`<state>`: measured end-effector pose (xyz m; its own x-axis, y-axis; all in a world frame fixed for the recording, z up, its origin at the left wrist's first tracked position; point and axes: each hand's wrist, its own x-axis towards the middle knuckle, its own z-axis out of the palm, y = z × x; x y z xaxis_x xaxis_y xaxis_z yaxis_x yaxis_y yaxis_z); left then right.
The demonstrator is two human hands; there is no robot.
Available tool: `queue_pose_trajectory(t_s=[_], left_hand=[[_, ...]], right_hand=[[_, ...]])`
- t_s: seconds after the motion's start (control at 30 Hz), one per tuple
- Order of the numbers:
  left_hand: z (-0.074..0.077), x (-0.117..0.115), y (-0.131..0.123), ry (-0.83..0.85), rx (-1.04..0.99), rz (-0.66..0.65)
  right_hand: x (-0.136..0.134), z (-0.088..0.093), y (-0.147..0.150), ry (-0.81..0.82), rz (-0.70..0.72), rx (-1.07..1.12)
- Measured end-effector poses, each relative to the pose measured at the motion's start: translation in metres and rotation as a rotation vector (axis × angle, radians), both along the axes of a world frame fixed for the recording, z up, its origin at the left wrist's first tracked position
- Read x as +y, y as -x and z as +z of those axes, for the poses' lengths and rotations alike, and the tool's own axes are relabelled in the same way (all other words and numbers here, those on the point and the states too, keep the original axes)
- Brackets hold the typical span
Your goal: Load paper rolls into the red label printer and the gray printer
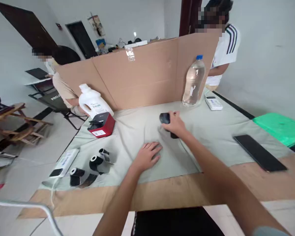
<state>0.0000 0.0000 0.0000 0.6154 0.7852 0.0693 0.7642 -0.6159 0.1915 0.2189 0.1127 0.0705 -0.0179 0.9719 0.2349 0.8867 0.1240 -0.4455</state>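
Observation:
My right hand (176, 124) is closed around a black object (164, 118) with a rounded, slightly shiny end. Its dark lower part shows below my fingers, near the cloth; the hand hides its middle, so I cannot tell its kind. Palm down, my left hand (147, 155) lies on the pale grey-green cloth (130, 131) with fingers spread and nothing in them. It is apart from the black object, nearer to me. Off to its left are several black rolls (96, 161) with white cores and loose strips.
A red-and-black box (103, 124) stands before a white jug (93, 100) at the left. Cardboard (142, 75) walls the back, beside a water bottle (194, 82). Power strips (65, 162) lie left and far right. A black phone-like slab (259, 152) lies right. Two people are beyond.

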Motion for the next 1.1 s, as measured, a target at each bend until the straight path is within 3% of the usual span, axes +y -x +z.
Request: queue_pose_trajectory(t_s=[0.13,0.27,0.4,0.53,0.6,0.7,0.77,0.83,0.9,0.97,1.03,1.1], left_hand=[[-0.007,0.0,-0.001,0.044,-0.013,-0.019],[-0.007,0.0,-0.001,0.065,-0.03,-0.023],[-0.003,-0.001,-0.001,0.09,-0.041,-0.012],[0.001,-0.001,-0.001,0.114,-0.073,-0.002],[0.001,-0.001,-0.002,0.118,-0.119,-0.004],[0.005,-0.001,-0.002,0.12,-0.282,0.012],[0.017,-0.003,0.003,0.102,-0.498,0.064],[0.038,-0.008,0.019,0.058,-0.783,0.17],[0.065,-0.009,0.052,-0.02,-1.058,0.336],[0.093,-0.003,0.102,-0.166,-1.246,0.531],[0.114,0.017,0.163,-0.285,-1.382,0.696],[0.123,0.047,0.225,-0.336,-1.404,0.857]], right_hand=[[0.015,0.001,-0.099,-0.043,-0.186,-0.052],[0.036,-0.001,-0.164,0.031,-0.312,-0.07],[0.053,-0.013,-0.186,0.147,-0.335,-0.155],[0.055,-0.025,-0.175,0.203,-0.398,-0.258],[0.051,-0.027,-0.157,0.035,-0.371,-0.349],[0.038,-0.027,-0.109,-0.288,-0.168,-0.416],[0.027,-0.027,-0.063,-0.385,-0.005,-0.378],[0.017,-0.029,-0.009,-0.413,0.17,-0.289],[0.01,-0.033,0.052,-0.39,0.346,-0.159],[0.009,-0.038,0.115,-0.316,0.501,-0.008],[0.015,-0.041,0.178,-0.202,0.612,0.155],[0.027,-0.043,0.24,-0.081,0.679,0.312]])
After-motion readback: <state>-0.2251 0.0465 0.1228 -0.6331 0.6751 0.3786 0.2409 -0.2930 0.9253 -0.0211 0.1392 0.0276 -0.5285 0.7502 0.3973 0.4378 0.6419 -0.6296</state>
